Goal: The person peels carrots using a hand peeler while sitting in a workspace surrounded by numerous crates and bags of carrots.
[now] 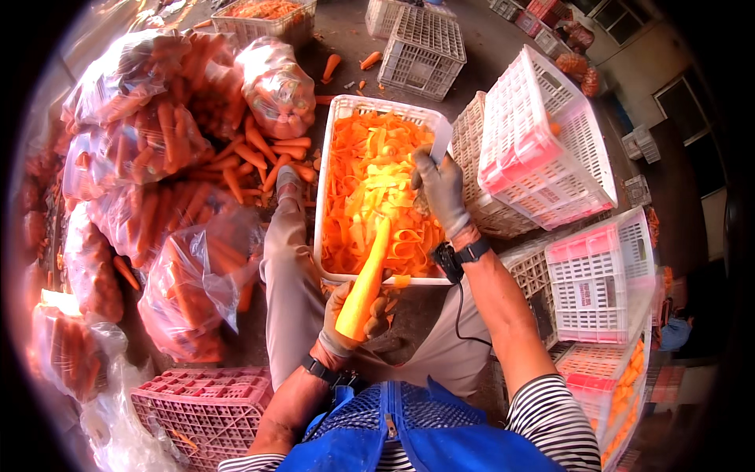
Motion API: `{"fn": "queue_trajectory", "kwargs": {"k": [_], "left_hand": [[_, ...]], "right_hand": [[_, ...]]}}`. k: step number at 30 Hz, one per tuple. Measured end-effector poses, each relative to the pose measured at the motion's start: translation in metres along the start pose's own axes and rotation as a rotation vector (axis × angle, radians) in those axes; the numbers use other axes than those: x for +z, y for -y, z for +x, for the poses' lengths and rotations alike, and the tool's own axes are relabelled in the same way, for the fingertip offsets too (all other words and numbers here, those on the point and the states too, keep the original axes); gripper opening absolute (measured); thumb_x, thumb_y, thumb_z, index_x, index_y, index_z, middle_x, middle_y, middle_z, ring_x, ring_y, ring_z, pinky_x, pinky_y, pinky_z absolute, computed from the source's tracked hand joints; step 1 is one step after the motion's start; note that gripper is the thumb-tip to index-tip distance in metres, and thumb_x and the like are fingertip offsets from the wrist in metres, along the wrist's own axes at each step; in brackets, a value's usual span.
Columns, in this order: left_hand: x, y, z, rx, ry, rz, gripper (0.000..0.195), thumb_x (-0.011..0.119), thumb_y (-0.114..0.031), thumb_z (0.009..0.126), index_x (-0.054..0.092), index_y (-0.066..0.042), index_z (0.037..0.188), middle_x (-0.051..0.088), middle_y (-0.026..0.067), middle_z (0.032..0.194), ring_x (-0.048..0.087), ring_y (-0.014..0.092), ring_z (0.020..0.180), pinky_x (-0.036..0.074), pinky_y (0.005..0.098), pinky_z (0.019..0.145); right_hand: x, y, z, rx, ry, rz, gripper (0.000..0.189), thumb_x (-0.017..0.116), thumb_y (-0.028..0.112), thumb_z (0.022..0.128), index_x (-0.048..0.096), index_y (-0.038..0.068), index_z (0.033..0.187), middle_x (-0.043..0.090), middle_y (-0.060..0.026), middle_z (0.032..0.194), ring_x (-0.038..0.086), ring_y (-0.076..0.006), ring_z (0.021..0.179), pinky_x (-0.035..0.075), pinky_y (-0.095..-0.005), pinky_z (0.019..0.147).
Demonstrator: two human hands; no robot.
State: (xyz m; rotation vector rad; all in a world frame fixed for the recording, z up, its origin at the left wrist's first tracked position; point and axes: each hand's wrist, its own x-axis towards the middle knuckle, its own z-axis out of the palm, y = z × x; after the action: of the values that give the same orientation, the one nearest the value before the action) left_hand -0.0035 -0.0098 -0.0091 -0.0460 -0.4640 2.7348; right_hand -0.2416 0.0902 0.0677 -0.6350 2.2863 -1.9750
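My left hand (354, 312), in a grey work glove, holds a large peeled carrot (367, 280) by its thick end, its tip pointing away over a crate's near edge. My right hand (439, 186), also gloved, grips a tool with a flat, pale blade (441, 140) that points up and away; its handle is hidden in the fingers. The blade is apart from the carrot. Between my knees and beyond, a white plastic crate (323, 194) holds a thick heap of orange carrot peelings (377, 171). Both wrists wear dark bands, and a small black device with a cable hangs by the right one.
Clear plastic bags of carrots (183, 289) pile up at the left, with loose carrots (253, 156) beside my foot. A red crate (200, 407) lies at lower left. White and pink crates (545, 141) stand at the right, and a grey crate (422, 53) sits farther off.
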Motion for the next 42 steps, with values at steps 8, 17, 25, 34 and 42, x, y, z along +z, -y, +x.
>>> {"fn": "queue_trajectory", "kwargs": {"k": [8, 17, 25, 34, 42], "left_hand": [[-0.009, -0.003, 0.0, 0.013, -0.131, 0.408, 0.061, 0.058, -0.037, 0.089, 0.043, 0.003, 0.133, 0.06, 0.0213, 0.098, 0.062, 0.028, 0.075, 0.053, 0.0362, 0.058], [-0.003, -0.004, 0.001, 0.039, -0.108, 0.408, 0.062, 0.059, -0.039, 0.087, 0.046, 0.008, 0.125, 0.062, 0.02, 0.085, 0.063, 0.028, 0.065, 0.053, 0.0335, 0.058], [0.002, -0.009, -0.009, 0.059, -0.13, 0.422, 0.067, 0.062, -0.031, 0.085, 0.039, 0.007, 0.135, 0.061, 0.0192, 0.104, 0.065, 0.025, 0.075, 0.056, 0.0344, 0.058], [0.007, -0.005, -0.002, 0.021, -0.189, 0.455, 0.066, 0.063, -0.023, 0.083, 0.038, 0.004, 0.138, 0.059, 0.0192, 0.114, 0.065, 0.027, 0.079, 0.057, 0.0357, 0.063], [-0.008, 0.001, 0.002, -0.077, -0.171, 0.524, 0.062, 0.061, -0.03, 0.085, 0.041, 0.0, 0.136, 0.063, 0.019, 0.108, 0.065, 0.03, 0.08, 0.055, 0.0384, 0.068]], "right_hand": [[0.021, 0.04, -0.044, 0.072, 0.196, 0.269, 0.035, 0.06, 0.037, 0.094, 0.059, 0.003, 0.1, 0.058, -0.0028, 0.068, 0.056, -0.01, 0.053, 0.047, -0.0234, 0.048], [-0.008, 0.005, 0.017, 0.057, -0.083, -0.278, 0.021, 0.059, 0.025, 0.094, 0.062, 0.005, 0.092, 0.061, -0.0056, 0.064, 0.059, -0.0138, 0.054, 0.048, -0.0302, 0.052], [-0.024, 0.044, -0.05, -0.565, 0.539, -0.918, 0.015, 0.066, 0.02, 0.086, 0.06, 0.007, 0.091, 0.064, -0.015, 0.071, 0.065, -0.0329, 0.067, 0.049, -0.0408, 0.058], [-0.08, -0.034, -0.069, 0.656, 0.723, -0.367, 0.035, 0.063, 0.034, 0.087, 0.062, 0.006, 0.109, 0.058, -0.004, 0.065, 0.057, -0.0133, 0.056, 0.046, -0.03, 0.054], [-0.039, 0.008, -0.129, 0.662, 0.544, 0.533, 0.038, 0.067, 0.041, 0.088, 0.061, 0.004, 0.094, 0.054, -0.0008, 0.053, 0.052, -0.0096, 0.044, 0.045, -0.0226, 0.047]]}}
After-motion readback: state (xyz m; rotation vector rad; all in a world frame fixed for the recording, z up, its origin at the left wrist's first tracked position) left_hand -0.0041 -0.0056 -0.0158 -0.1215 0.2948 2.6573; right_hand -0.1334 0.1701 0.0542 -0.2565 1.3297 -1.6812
